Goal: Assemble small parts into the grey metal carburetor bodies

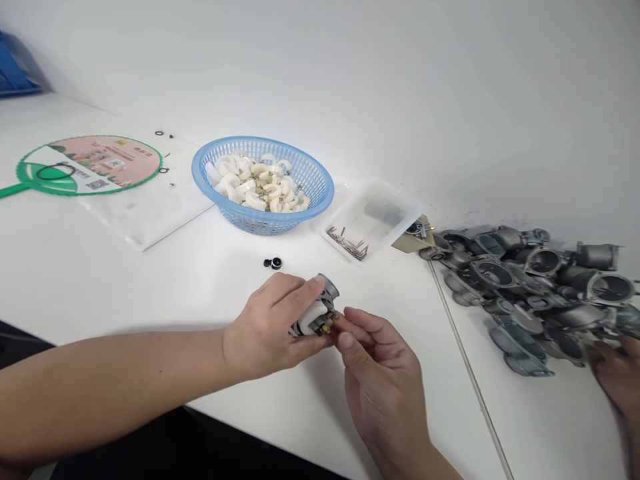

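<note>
My left hand (263, 328) grips a cast-metal carburetor body (324, 298) with a white plastic float (311, 319) fitted beneath it. My right hand (381, 387) sits against the carburetor's underside, its thumb and fingers pinching a small brass part (326, 328). The fingertips partly hide that part, so its exact shape is unclear. Just beyond my hands, a small black rubber ring and washer (273, 263) lie on the white table (150, 280).
A blue plastic basket (320, 180) holds white floats. A clear tray (373, 217) holds metal pins. Several carburetor bodies (530, 293) lie heaped at right, beside another person's hand (617, 373). A green-rimmed paper fan (90, 165) lies at left.
</note>
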`<state>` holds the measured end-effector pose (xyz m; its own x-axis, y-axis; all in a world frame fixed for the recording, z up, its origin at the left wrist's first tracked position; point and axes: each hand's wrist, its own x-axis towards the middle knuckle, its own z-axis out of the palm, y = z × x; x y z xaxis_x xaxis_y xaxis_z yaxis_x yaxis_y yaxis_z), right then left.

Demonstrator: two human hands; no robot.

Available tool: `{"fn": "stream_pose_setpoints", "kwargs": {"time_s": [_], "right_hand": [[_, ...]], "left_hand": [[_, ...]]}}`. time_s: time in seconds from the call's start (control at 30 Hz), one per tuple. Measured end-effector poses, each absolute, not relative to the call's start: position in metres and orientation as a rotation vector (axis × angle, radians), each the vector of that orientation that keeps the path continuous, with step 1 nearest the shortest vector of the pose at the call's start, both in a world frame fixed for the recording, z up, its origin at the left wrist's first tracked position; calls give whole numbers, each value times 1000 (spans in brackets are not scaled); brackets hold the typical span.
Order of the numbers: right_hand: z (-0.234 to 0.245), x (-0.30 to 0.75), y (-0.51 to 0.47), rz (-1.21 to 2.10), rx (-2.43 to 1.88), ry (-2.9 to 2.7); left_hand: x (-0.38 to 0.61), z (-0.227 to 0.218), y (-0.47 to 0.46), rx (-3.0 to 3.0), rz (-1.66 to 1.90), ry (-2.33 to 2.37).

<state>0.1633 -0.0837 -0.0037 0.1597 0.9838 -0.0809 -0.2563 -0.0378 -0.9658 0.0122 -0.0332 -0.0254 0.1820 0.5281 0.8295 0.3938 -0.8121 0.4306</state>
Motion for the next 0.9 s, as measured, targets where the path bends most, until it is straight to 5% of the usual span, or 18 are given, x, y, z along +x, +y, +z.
{"fn": "stream_pose_setpoints", "kwargs": {"time_s": [0.57, 0.9], "right_hand": [[10, 152, -72, 1130, -1261, -893], [-3, 187, -58, 1119, -1195, -1489]], "left_hand": [[12, -20, -35, 2138, 1339, 1020], [9, -17, -29, 1801, 1054, 995]]}}
